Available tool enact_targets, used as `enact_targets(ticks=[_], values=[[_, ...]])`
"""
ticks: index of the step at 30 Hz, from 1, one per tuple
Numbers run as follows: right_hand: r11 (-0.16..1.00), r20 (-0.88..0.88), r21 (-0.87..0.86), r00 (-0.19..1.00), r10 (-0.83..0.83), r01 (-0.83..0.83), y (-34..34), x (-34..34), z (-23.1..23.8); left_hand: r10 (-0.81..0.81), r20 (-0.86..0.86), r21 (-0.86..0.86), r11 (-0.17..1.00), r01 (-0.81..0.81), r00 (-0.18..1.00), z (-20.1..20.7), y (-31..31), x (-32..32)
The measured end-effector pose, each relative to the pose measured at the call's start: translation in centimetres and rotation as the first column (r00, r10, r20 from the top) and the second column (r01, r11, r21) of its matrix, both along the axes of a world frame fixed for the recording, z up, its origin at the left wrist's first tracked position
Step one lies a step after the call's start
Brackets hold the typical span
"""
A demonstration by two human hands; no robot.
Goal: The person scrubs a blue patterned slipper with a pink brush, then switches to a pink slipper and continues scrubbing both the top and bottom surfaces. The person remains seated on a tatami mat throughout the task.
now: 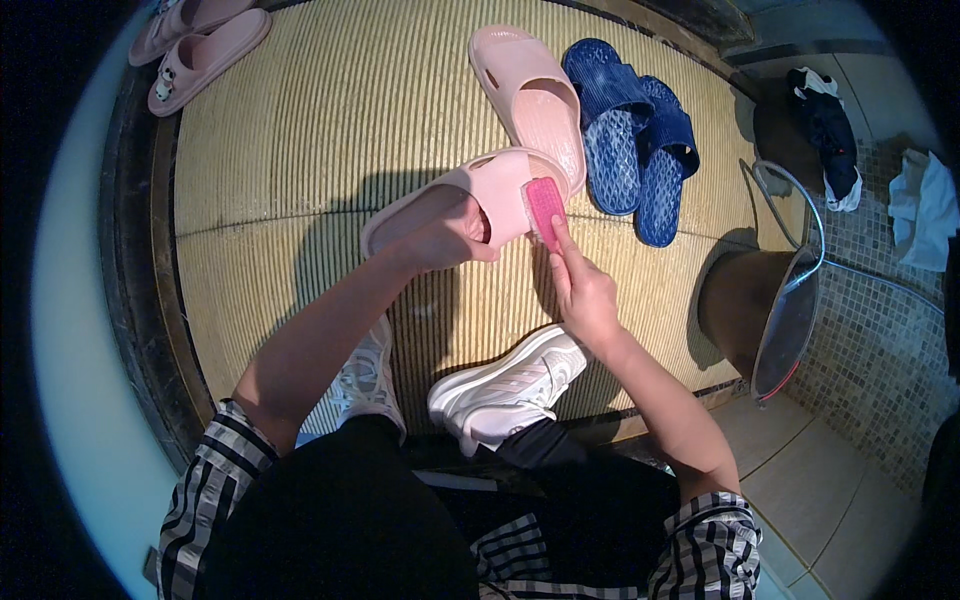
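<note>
My left hand (450, 237) grips a light pink slipper (500, 190) at its strap, with some fingers tucked inside the opening. A bright pink scrub brush (545, 205) is pinched in my right hand (583, 290), its bristle side against the slipper by the strap's edge. The brush hides part of that edge. Just beyond lies the matching pink slipper (525, 85), partly covered by the one I hold. To its right rest two dark blue slippers (612, 150), side by side on the ribbed yellow floor.
Another pair of pink slippers (210, 58) sits at the far left, one with a small charm. A brown bucket (745, 305) with a raised handle stands at the right. Dark cloth (828, 135) and white cloth (920, 205) lie beyond it. My white sneakers (510, 390) are close in front.
</note>
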State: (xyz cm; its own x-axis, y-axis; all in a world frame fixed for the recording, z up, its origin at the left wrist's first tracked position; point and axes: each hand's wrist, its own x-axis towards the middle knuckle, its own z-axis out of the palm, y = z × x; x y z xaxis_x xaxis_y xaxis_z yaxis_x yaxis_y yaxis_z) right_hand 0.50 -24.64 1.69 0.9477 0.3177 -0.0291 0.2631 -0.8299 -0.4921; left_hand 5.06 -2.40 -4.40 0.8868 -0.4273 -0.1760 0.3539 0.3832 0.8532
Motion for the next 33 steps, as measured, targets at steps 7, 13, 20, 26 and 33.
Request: enact_targets(ticks=[7,13,20,26,33], values=[[0.977,0.018,-0.041,0.977,0.210,-0.209,1.6,-1.2,1.3,-0.411,-0.054,0.347,0.847,0.403,0.910,6.1,1.5,2.0],[0.999,-0.033,-0.033,0.999,0.038,-0.040,0.1,0.0,0.5,-0.221,0.048,0.167,0.963,0.210,0.974,0.8,0.7,0.6],[0.985,0.030,-0.075,0.987,0.159,-0.156,1.5,-1.1,0.8,-0.342,-0.031,0.342,0.879,0.331,0.939,5.1,1.2,1.7],[0.993,-0.001,-0.101,0.998,0.056,-0.056,-0.2,-0.6,0.0,-0.131,0.183,0.310,0.948,0.069,0.974,1.0,0.8,0.5],[0.987,-0.070,-0.078,0.988,0.137,-0.143,1.2,-0.7,1.2,-0.259,0.245,0.503,0.858,0.106,0.934,4.6,1.5,1.0]])
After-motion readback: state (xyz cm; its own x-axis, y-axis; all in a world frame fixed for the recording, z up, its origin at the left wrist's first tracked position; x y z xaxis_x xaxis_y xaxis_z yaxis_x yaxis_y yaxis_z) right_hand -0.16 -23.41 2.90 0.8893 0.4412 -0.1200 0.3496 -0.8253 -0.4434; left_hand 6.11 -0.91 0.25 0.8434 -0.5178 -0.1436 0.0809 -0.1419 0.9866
